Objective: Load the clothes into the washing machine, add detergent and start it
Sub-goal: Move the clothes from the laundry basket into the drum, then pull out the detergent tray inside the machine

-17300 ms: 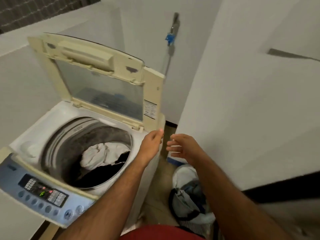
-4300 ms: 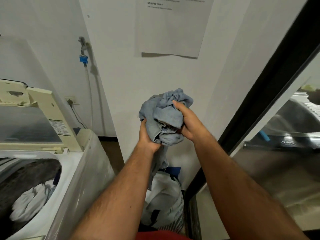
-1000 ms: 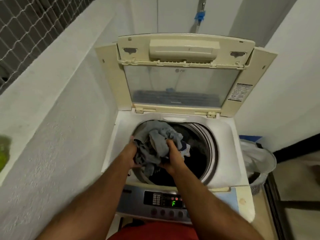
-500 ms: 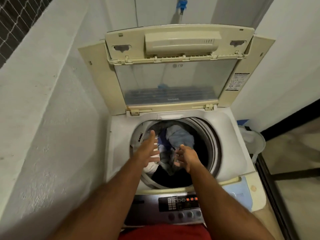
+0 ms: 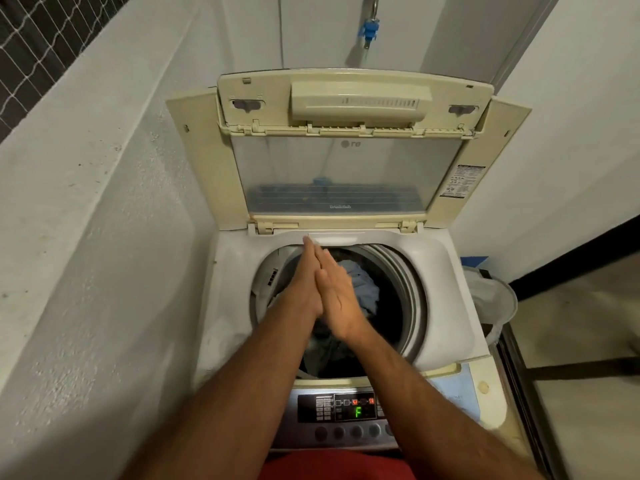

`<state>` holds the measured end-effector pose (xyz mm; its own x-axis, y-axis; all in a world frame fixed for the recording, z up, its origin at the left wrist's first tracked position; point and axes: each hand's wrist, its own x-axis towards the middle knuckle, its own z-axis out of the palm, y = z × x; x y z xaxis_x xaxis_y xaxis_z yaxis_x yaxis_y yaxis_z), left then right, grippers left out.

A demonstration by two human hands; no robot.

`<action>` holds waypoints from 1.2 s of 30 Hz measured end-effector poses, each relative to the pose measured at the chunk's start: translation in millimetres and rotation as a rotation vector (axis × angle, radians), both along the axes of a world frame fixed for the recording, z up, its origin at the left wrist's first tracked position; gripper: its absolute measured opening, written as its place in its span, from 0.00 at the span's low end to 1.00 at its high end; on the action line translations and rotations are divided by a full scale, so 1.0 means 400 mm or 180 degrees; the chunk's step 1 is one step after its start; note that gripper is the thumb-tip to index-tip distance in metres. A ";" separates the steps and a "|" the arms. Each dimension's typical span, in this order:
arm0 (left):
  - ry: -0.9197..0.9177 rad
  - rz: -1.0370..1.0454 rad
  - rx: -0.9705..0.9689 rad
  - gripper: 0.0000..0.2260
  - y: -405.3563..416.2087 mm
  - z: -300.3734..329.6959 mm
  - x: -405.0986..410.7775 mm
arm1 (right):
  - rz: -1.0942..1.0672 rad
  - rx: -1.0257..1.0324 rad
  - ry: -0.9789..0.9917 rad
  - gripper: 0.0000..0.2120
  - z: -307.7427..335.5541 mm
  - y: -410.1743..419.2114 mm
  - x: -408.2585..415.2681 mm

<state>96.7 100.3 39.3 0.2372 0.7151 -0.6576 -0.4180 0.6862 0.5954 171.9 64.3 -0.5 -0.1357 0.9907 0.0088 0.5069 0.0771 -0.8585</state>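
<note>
The top-loading washing machine (image 5: 446,271) stands straight ahead with its cream lid (image 5: 346,143) raised upright. Inside the drum lies a heap of clothes (image 5: 362,285), grey-blue fabric on top of darker pieces. My left hand (image 5: 304,282) and my right hand (image 5: 337,292) are pressed palm to palm with straight fingers above the drum's left side, holding nothing. The control panel (image 5: 343,410) at the near edge shows a green "F" and red lights.
A white laundry bag or basket (image 5: 491,299) sits on the floor right of the machine. A rough white wall (image 5: 97,237) runs close along the left. A blue water tap (image 5: 369,29) is on the back wall. A dark door frame lies at the right.
The grey-blue garment has dropped from both hands into the drum. My hands, apart with spread fingers half a second ago, have come together palm to palm.
</note>
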 end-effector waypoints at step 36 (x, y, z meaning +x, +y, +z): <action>0.0310 0.1205 -0.0627 0.24 0.244 -0.244 0.051 | -0.2424 -0.2374 0.3445 0.27 -0.173 0.341 0.162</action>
<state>117.2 197.9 -58.3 -0.0874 0.5984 -0.7964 -0.6102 0.5998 0.5176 236.6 200.6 -69.5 0.1375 0.6424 -0.7539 -0.6561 -0.5111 -0.5552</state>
